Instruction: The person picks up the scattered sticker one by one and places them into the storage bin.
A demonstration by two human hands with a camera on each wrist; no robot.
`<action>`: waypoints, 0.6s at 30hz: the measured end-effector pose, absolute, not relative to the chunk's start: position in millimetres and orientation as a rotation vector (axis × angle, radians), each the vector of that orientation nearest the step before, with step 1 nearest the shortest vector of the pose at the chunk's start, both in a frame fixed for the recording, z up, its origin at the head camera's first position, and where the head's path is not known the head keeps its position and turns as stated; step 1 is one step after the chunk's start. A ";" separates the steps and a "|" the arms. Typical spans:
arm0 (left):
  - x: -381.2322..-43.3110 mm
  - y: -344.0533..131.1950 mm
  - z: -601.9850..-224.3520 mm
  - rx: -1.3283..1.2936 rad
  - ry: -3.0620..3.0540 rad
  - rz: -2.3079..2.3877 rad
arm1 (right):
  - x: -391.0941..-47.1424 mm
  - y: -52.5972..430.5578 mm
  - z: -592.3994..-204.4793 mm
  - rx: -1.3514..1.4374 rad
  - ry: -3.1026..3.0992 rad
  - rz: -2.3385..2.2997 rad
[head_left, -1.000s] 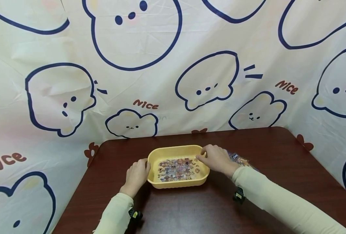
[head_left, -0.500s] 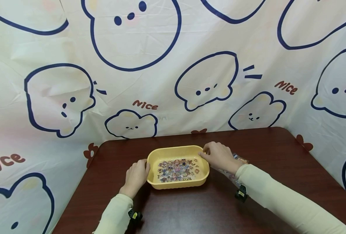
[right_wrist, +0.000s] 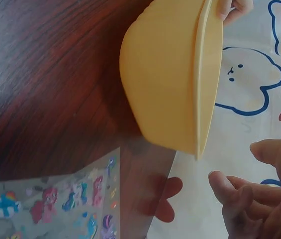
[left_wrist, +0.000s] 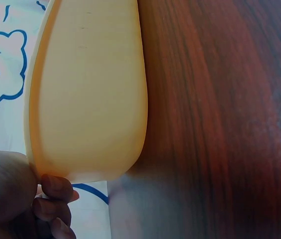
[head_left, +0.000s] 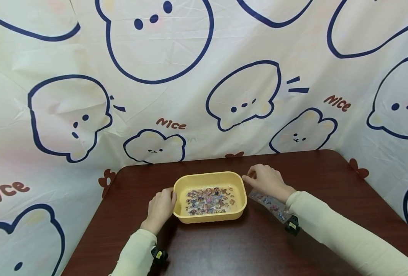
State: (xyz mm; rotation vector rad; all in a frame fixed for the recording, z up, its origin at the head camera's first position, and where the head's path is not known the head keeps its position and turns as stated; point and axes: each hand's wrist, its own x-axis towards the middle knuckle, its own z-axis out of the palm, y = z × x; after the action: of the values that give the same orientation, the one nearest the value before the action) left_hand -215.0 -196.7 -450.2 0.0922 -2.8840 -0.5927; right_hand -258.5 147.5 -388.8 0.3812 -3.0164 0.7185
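A shallow yellow plastic basin (head_left: pixel 210 218) sits on the table, with small colourful cartoon figures (head_left: pixel 208 199) across its bottom; whether these are printed or loose stickers I cannot tell. My left hand (head_left: pixel 160 207) grips its left end, fingers curled at the rim in the left wrist view. Off the basin's right end, my right hand (head_left: pixel 266 180) hangs with thumb and index finger apart, holding nothing in the right wrist view. Beneath the right hand and wrist lies a clear sheet with cartoon pony pictures (right_wrist: pixel 55 199), partly hidden in the head view.
The dark reddish-brown table (head_left: pixel 217 253) has rounded far corners. A pale cloth with blue-outlined cartoon bears (head_left: pixel 155 149) hangs behind and at both sides. Each wrist carries a small black camera (head_left: pixel 159 253).
My right hand has come off the basin's rim and moved right. The sheet's near part has come into view as the arm shifted. The left hand and basin have stayed put.
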 end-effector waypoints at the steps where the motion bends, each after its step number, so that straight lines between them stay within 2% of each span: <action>1: -215.0 -196.7 -450.2 0.091 -2.881 -0.595 | -259.2 149.2 -388.8 0.380 -3.020 0.718; 18: -215.0 -196.8 -450.6 0.092 -2.882 -0.585 | -267.3 177.8 -396.0 0.359 -3.046 0.687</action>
State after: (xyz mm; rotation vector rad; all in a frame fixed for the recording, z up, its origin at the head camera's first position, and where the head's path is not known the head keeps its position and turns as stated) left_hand -215.0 -196.8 -450.6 0.0915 -2.8823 -0.5848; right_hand -267.3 177.8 -396.0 0.3589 -3.0463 0.6868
